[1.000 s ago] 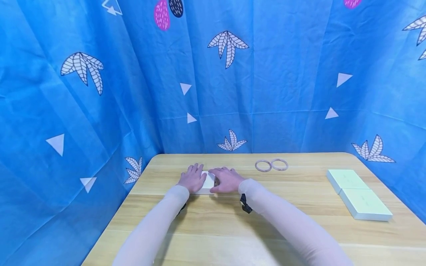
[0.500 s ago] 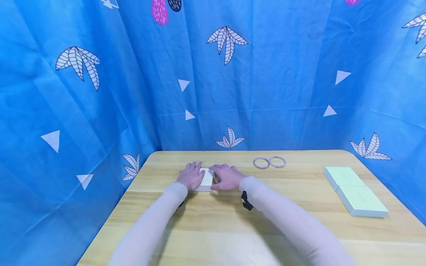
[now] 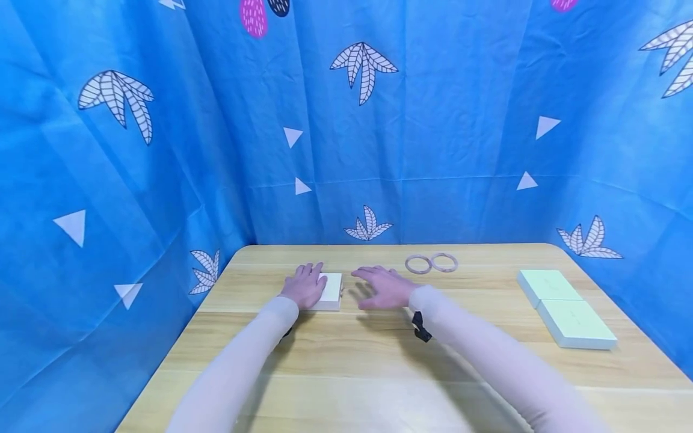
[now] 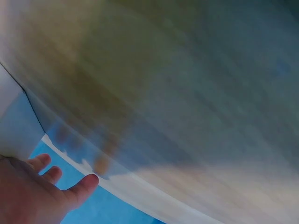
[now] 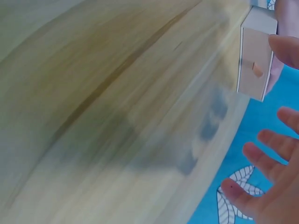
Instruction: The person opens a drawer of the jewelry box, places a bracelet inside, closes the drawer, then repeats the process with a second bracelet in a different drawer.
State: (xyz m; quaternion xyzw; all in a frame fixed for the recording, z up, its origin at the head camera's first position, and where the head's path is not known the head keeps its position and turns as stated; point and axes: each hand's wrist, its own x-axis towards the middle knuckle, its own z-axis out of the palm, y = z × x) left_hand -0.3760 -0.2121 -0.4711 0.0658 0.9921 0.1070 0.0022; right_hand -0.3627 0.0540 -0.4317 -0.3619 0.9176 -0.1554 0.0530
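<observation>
A small white box [image 3: 330,292] lies on the wooden table, left of the middle. My left hand [image 3: 304,287] rests on its left part, fingers stretched toward the far edge and the thumb on the lid. In the left wrist view the box [image 4: 16,121] shows beside that hand [image 4: 46,193]. My right hand [image 3: 385,287] hovers to the right of the box, fingers spread, touching nothing. The right wrist view shows the box's end face [image 5: 254,63] with a small tan tab [image 5: 257,70] on it, apart from the right hand [image 5: 275,172].
Two pale pink rings [image 3: 418,264] lie side by side near the table's far edge. At the right, two flat pale green boxes [image 3: 576,319] sit end to end. A blue patterned curtain [image 3: 460,120] hangs behind and along both sides of the table [image 3: 346,373].
My right hand has come away from the box's right end and moved right. The brown part seen there earlier is out of sight. My left hand stays on the box.
</observation>
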